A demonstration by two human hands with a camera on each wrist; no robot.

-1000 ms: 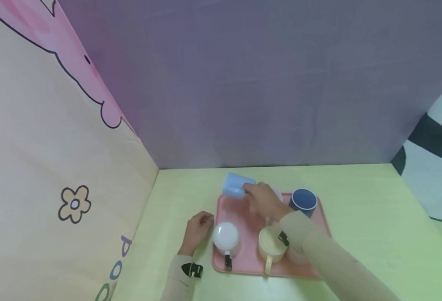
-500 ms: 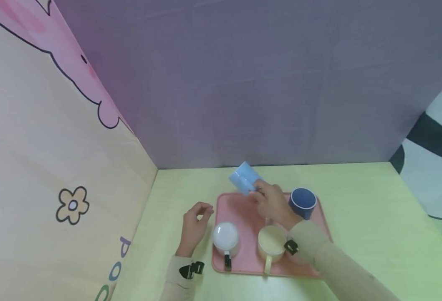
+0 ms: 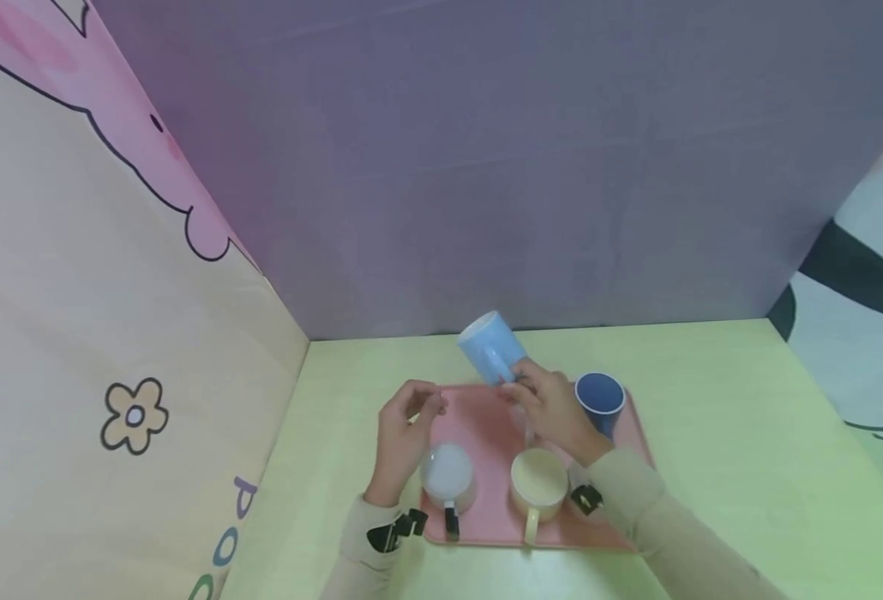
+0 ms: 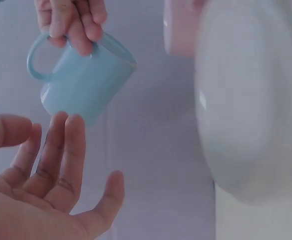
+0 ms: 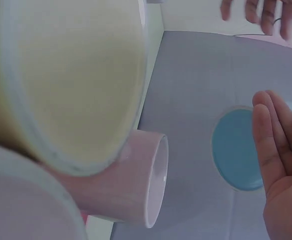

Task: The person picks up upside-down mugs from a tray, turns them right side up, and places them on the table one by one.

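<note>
My right hand (image 3: 554, 412) holds a light blue mug (image 3: 486, 346) tilted above the back edge of a pink tray (image 3: 480, 425). In the left wrist view its fingers lie against the mug (image 4: 88, 82) near the handle. My left hand (image 3: 405, 433) hovers empty at the tray's back left corner, its fingers spread and slightly bent. From the left wrist, those fingertips (image 4: 75, 122) appear right at the mug's lower end. Close below the left hand, a white mug (image 3: 447, 473) with a partly black handle stands on the tray.
On the tray, a pale yellow mug (image 3: 539, 479) stands at the front middle and a dark blue mug (image 3: 600, 396) at the back right. Pink mugs (image 5: 128, 180) are partly hidden by the right arm. A grey-purple panel (image 3: 471, 208) rises behind the pale green table (image 3: 719, 433).
The light blue mug has swung upward and turned in my right hand, moving slightly right and back. My left hand has risen from the table toward it, its fingers spreading.
</note>
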